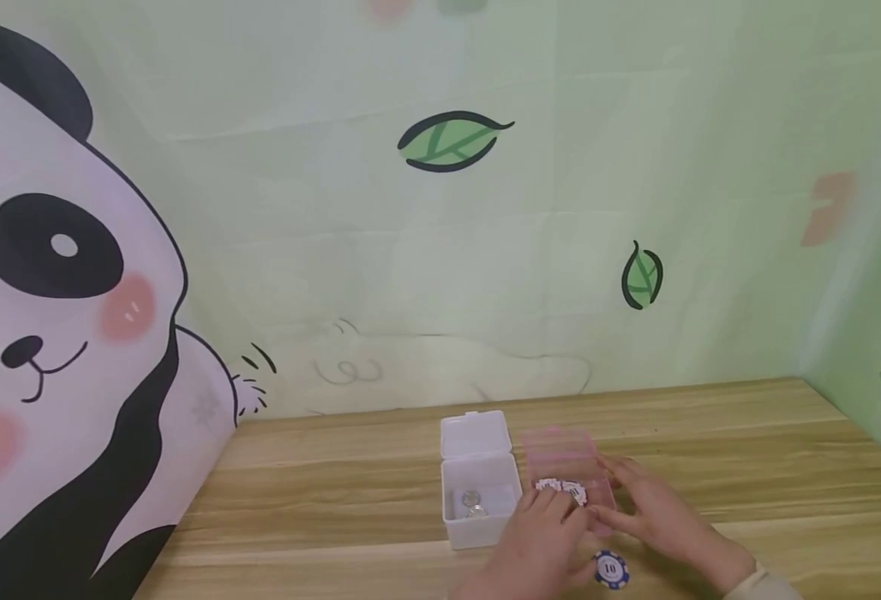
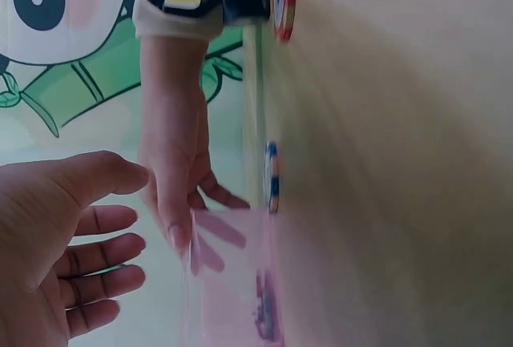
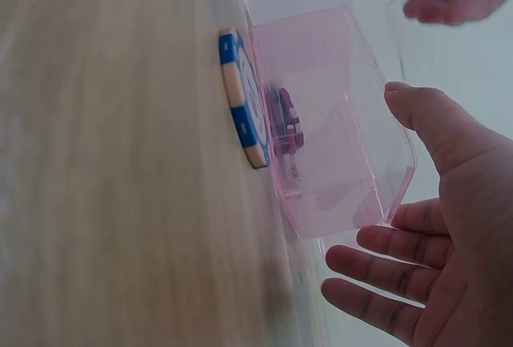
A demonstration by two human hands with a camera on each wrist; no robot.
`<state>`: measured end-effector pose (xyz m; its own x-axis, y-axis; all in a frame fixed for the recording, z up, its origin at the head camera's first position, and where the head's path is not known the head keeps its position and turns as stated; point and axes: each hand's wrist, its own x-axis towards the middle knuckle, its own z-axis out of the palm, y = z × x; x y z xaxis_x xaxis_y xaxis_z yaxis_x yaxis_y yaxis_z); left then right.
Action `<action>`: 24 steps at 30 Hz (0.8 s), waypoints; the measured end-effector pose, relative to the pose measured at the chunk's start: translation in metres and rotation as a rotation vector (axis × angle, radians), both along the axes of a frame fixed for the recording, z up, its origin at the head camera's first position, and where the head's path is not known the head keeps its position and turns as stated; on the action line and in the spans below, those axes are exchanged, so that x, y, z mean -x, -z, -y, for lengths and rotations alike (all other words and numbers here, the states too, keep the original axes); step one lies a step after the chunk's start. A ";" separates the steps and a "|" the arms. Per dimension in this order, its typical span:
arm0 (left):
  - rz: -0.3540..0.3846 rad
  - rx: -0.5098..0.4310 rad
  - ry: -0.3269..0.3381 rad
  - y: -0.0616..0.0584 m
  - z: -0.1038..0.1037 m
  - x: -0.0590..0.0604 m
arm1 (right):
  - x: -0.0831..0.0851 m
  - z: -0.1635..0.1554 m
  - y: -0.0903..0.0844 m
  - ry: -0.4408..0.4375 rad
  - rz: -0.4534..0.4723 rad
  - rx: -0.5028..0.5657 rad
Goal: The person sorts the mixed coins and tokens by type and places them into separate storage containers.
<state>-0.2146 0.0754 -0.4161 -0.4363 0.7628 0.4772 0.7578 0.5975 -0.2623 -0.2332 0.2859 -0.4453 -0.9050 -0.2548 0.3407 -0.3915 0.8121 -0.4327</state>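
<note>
A see-through pink plastic box (image 1: 601, 500) stands on the table with its lid (image 1: 560, 443) tipped back. Two black-and-white poker chips (image 1: 575, 492) show inside it. My right hand (image 1: 661, 512) holds the box at its right side, thumb (image 3: 413, 102) on one edge and fingers (image 3: 385, 271) around the other. Over the front left of the box hovers my left hand (image 1: 533, 537), its fingers (image 2: 104, 251) loosely bent with nothing between them in the left wrist view. A blue-and-white poker chip (image 1: 611, 570) marked 10 lies in front of the box.
Left of the pink box is a white box (image 1: 478, 533), lid raised, with coin-like silvery discs (image 1: 472, 498) inside. A red poker chip (image 2: 284, 2) lies closer to the table's near side. Behind the wooden table (image 1: 320, 500) hangs a panda-printed cloth (image 1: 297, 208).
</note>
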 end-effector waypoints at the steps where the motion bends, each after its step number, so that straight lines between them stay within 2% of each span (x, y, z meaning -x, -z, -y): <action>1: 0.013 0.024 0.007 0.001 0.000 -0.003 | 0.000 0.000 0.000 -0.002 0.006 0.008; 3: 0.039 0.055 0.031 0.004 0.001 -0.008 | 0.000 0.000 0.000 -0.002 0.018 0.024; 7: -0.021 0.077 0.084 0.013 0.002 -0.015 | -0.001 0.000 0.000 -0.005 0.014 0.025; 9: -0.027 0.070 0.106 0.018 0.001 -0.018 | -0.001 0.000 0.000 -0.003 0.007 0.018; 10: -0.017 0.070 0.116 0.021 0.000 -0.019 | -0.001 0.001 0.000 -0.003 0.005 0.017; 14: 0.119 0.087 0.154 0.027 -0.004 -0.026 | -0.001 0.001 0.000 0.003 0.008 0.019; 15: 0.121 0.093 0.162 0.029 -0.005 -0.027 | -0.001 0.001 0.000 0.003 0.007 0.020; 17: 0.095 0.105 0.177 0.035 -0.006 -0.029 | -0.001 0.001 0.000 0.002 0.003 0.018; 19: 0.030 0.105 0.183 0.041 -0.008 -0.030 | -0.001 0.001 0.000 0.002 -0.002 0.017; 21: -0.034 0.057 0.178 0.048 -0.010 -0.031 | -0.001 0.001 0.000 0.002 -0.002 0.018; 24: -0.050 -0.043 0.158 0.058 -0.015 -0.033 | -0.002 0.001 0.000 -0.001 -0.001 0.023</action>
<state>-0.1816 0.0900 -0.4741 -0.2877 0.7987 0.5285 0.8299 0.4833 -0.2787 -0.2315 0.2848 -0.4451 -0.9044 -0.2472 0.3477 -0.3925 0.8015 -0.4512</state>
